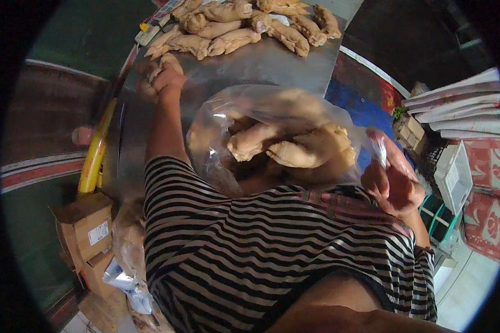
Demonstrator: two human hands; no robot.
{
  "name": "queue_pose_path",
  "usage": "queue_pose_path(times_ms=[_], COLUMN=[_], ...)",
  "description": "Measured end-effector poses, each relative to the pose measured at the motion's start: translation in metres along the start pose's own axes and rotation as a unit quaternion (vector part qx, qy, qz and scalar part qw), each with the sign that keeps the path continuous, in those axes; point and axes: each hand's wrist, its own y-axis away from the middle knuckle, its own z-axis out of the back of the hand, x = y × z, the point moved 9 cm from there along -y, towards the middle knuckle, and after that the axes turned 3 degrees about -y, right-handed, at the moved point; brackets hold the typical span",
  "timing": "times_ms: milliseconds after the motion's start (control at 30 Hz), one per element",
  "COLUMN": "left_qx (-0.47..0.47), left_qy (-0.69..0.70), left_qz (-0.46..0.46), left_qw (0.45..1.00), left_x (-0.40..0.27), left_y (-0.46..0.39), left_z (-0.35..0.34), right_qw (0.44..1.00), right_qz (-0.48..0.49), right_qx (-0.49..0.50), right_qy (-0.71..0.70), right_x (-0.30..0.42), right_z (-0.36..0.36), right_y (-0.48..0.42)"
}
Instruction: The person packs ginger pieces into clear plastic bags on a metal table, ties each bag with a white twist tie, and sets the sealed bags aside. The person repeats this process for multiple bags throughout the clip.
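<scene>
Several pale pig's trotters (233, 39) lie heaped at the far end of a metal table (250, 66). My left hand (166, 77) is at the table's left side, just short of the heap; it is blurred and appears closed round a tan trotter. Close before me a clear plastic bag (204, 112) gapes open, with more trotters (296, 154) inside; its far part is blurred. My right hand (391, 179), at the bag's right side, grips the bag's gathered rim between fingers and thumb.
Left of the table are a yellow tapered object (96, 158), a cardboard box (87, 233) and another filled plastic bag (129, 237). A power strip (150, 33) lies beside the heap. On the right are a blue sheet (354, 108), a white plastic bin (454, 179) and stacked folded material (462, 108).
</scene>
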Motion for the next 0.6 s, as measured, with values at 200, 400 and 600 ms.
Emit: queue_pose_path(times_ms=[200,400,600], left_qx=[0.14,0.138,0.153], left_qy=[0.524,0.725,0.672], left_qz=[-0.046,-0.163,-0.351], left_qw=[0.839,0.655,0.634], left_x=[0.005,-0.028,-0.079], left_y=[0.07,0.176,0.333], left_z=[0.016,0.141,0.2], right_qw=[0.998,0.992,0.979], right_qz=[0.063,0.094,0.115], right_qx=[0.023,0.074,0.148], right_qy=[-0.007,-0.042,-0.085], right_x=[0.007,0.016,0.018], right_z=[-0.001,-0.005,-0.006], right_y=[-0.002,-0.001,0.006])
